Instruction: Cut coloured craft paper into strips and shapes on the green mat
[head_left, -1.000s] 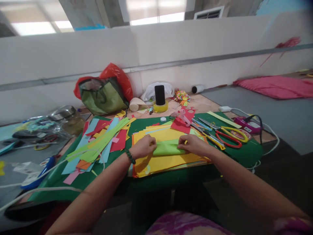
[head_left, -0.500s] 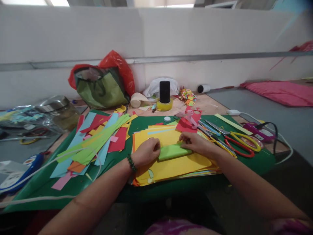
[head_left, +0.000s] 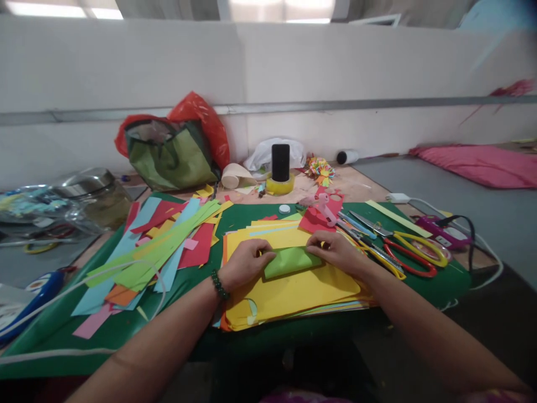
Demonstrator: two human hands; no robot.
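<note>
A folded light-green paper (head_left: 290,261) lies on a stack of yellow and orange sheets (head_left: 293,291) on a green cutting mat (head_left: 201,302). My left hand (head_left: 245,263), with a dark bead bracelet on the wrist, has its fingers curled and pinches the paper's left end. My right hand (head_left: 335,252) presses and grips the right end with bent fingers. Both hands hold the green paper flat against the stack.
Loose coloured paper strips (head_left: 159,246) lie left of the stack. Red and yellow scissors (head_left: 406,252), cutters and a pink tool (head_left: 323,207) lie to the right. Behind are a black phone on a yellow tape roll (head_left: 280,168), a green and red bag (head_left: 172,151), a jar (head_left: 96,193) and cables (head_left: 461,229).
Both hands stayed on the green paper, shifting slightly along its ends. The camera view tilted down, then moved a little.
</note>
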